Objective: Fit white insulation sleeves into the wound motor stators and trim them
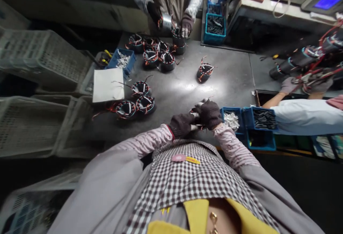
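Note:
Both of my hands are in dark knit gloves with pale fingertips, close together at the table's near edge. A wound stator is mostly hidden between them; bits of its orange and dark wire ends (193,111) show. My left hand (182,125) is closed at the stator's left side. From the right and above, my right hand (210,114) curls over it. Another stator (205,71), a black ring with white and orange leads, stands upright beyond my hands. Three more stators (145,104) stand to the left, with wires sticking out.
Blue bins with white sleeves (231,120) and black sleeves (264,118) sit right of my hands. Across the table, a co-worker's gloved hands (187,24) handle a stator near several others (167,61). Another co-worker's arm (302,116) reaches in at right. Grey crates (34,126) stand left.

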`<state>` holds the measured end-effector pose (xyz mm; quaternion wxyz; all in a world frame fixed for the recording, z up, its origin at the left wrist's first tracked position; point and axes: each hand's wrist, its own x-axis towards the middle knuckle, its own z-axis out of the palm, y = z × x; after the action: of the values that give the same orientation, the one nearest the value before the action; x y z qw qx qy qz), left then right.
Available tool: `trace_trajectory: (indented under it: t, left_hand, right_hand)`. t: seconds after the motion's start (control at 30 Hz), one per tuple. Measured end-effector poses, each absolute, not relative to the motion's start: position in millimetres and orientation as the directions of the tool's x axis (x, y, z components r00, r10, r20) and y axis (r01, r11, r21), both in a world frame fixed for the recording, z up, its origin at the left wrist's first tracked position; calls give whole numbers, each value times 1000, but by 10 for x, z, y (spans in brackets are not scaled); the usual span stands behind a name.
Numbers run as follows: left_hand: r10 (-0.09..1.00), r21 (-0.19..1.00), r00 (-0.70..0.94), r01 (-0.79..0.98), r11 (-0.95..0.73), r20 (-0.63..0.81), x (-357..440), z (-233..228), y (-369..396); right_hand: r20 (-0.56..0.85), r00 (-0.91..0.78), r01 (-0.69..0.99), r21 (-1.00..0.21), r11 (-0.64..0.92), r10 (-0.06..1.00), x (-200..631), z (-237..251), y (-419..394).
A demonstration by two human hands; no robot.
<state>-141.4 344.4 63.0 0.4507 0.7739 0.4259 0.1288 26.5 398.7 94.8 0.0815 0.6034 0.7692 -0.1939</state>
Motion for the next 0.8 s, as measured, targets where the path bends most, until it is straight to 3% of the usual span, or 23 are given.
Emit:
trace_trajectory:
  t: [0.1,0.2,0.27,0.4,0.47,0.57,0.7,0.8]
  left_hand:
    - [782,874,593,465,-141,-189,-1447,489,3496]
    - [801,889,562,449,-86,-206,-1456,407,3488]
    - [801,875,554,476,-84,-225,-1469,420,3460]
    - [776,861,599,484,-153,-198,-1504,527,3432]
    - [741,890,657,413,-195,-142,-1517,551,3441]
    - [714,846,691,445,-294,-115,-1544,509,3460]
    - [739,781,672,490,-389,-53,-1626,429,3486]
    - [713,726,700,510,-462,-38,-1693,454,3502]
  right_hand:
    - [-277,-285,860,-496,118,918,470,904,4011]
    - [-301,-273,685,-728,-35,914,606,872,4034]
    - [-333,-268,666,-742,-76,904,610,863,4017]
    - [-364,-300,850,-521,74,882,493,851,3946]
    - [-377,-296,759,-651,-24,878,455,836,3966]
    - [-373,-284,436,-871,-227,883,503,832,4091]
    - [-294,-187,213,-944,-253,938,663,862,4141]
    - [-217,-243,109,-975,-196,945,697,798,3976]
